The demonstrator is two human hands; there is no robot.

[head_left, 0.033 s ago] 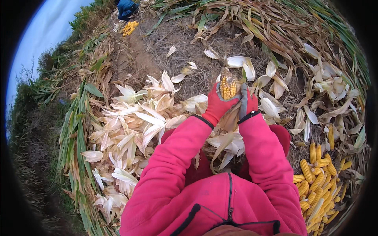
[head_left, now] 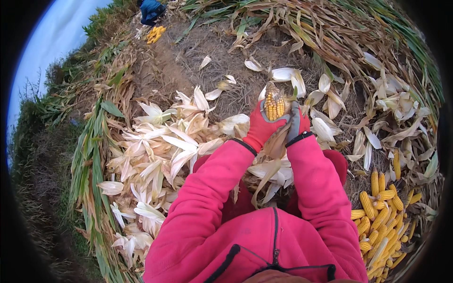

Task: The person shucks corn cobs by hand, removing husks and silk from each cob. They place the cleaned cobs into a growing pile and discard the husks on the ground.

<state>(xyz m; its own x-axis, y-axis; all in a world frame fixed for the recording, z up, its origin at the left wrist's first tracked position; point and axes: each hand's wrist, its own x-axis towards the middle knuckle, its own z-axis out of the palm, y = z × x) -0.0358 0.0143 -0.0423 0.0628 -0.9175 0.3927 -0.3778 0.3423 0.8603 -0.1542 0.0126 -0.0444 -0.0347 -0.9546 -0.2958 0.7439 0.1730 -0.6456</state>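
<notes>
Grasping the cob [head_left: 274, 104], lengthwise away from the jacket [head_left: 245, 233], in the nearer left grip [head_left: 262, 124], just left of the right grip [head_left: 298, 121]; cannot tell if latter clenched.

The camera sits on the person's head, on the left side of a pair, and looks down and a bit ahead. It is very close to the pink jacket [head_left: 191, 207], which fills the low middle part of the view. The left hand [head_left: 264, 123] and the right hand [head_left: 299, 121] are near too, right of the middle and a little above it. The lens is very wide, so things bend and the corners go black. It sees far too, to a small person in blue [head_left: 152, 11] and a tilted sky [head_left: 52, 37] at the top left.
</notes>
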